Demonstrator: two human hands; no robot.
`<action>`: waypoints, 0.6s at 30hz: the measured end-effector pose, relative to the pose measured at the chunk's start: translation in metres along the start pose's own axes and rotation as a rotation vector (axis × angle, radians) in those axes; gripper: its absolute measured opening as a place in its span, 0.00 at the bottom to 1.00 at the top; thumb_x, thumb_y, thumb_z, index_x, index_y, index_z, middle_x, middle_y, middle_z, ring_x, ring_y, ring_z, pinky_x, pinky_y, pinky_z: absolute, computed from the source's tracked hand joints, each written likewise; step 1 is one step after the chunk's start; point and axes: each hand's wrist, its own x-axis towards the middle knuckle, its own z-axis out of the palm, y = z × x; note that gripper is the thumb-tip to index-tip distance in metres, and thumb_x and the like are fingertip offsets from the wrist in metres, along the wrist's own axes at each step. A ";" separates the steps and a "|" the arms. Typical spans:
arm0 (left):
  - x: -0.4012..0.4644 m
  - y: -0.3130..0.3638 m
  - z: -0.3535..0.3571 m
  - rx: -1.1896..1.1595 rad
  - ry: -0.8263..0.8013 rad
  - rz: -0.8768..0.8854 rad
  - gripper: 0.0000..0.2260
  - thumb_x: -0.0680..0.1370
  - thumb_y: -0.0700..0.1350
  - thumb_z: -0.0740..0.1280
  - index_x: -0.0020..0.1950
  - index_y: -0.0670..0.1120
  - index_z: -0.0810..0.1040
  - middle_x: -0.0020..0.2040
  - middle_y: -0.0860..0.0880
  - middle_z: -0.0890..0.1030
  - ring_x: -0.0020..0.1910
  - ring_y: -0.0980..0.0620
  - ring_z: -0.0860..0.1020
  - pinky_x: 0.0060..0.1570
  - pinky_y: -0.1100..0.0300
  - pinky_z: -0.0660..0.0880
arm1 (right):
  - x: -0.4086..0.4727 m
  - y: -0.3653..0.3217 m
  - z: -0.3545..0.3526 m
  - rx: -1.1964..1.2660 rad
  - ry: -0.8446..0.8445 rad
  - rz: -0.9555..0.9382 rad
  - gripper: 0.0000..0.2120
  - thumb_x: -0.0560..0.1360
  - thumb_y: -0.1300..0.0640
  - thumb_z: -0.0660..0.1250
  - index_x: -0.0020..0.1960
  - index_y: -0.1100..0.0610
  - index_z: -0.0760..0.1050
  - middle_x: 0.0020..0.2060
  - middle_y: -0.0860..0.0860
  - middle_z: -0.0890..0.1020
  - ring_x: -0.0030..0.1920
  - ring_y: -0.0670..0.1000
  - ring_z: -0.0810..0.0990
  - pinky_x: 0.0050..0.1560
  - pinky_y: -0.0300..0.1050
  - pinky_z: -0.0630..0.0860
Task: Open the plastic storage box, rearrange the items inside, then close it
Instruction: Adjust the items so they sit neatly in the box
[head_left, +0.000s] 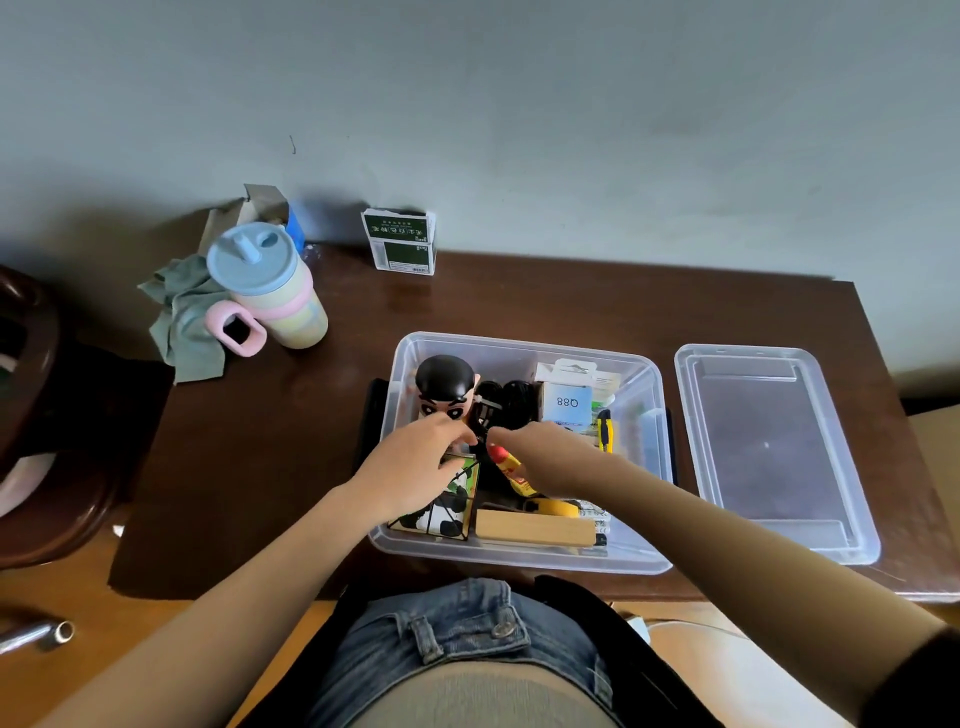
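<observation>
The clear plastic storage box (652, 410) stands open on the dark wooden table, right in front of me. Its clear lid (774, 452) lies flat to its right. Inside are a black-haired cartoon figure (445, 384), a panda-print box in a black wire frame (441, 517), a red and yellow tube (508, 466), a wooden block (535, 529), a light blue card (567, 402), a yellow utility knife (604, 428) and black cords (511, 400). My left hand (415, 467) and my right hand (545, 457) reach into the box. Their fingertips pinch a small black item (480, 439) between them.
A pastel cup with a blue lid and pink handle (270, 291) stands at the back left beside a grey-green cloth (184, 317). A green and white carton (400, 241) leans on the wall. A dark round chair (47, 415) is at the left.
</observation>
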 end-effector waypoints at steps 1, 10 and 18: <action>0.000 0.000 0.000 0.019 -0.008 0.001 0.13 0.79 0.45 0.64 0.63 0.51 0.76 0.60 0.55 0.76 0.56 0.56 0.76 0.57 0.60 0.74 | 0.003 -0.001 0.002 -0.011 -0.026 -0.001 0.17 0.76 0.66 0.63 0.63 0.55 0.68 0.34 0.49 0.72 0.34 0.49 0.72 0.34 0.44 0.72; 0.003 -0.003 -0.003 0.027 -0.035 -0.012 0.12 0.79 0.46 0.65 0.61 0.51 0.79 0.57 0.55 0.81 0.56 0.57 0.77 0.56 0.61 0.74 | 0.021 -0.009 0.017 -0.171 -0.215 0.040 0.10 0.75 0.69 0.61 0.53 0.61 0.77 0.45 0.54 0.80 0.45 0.56 0.79 0.42 0.47 0.78; 0.005 0.003 0.005 0.339 -0.126 0.016 0.24 0.74 0.64 0.64 0.66 0.53 0.73 0.59 0.51 0.73 0.60 0.51 0.71 0.57 0.56 0.68 | 0.027 -0.018 0.023 -0.301 -0.250 0.028 0.07 0.74 0.69 0.62 0.48 0.61 0.76 0.40 0.54 0.77 0.37 0.54 0.72 0.37 0.45 0.72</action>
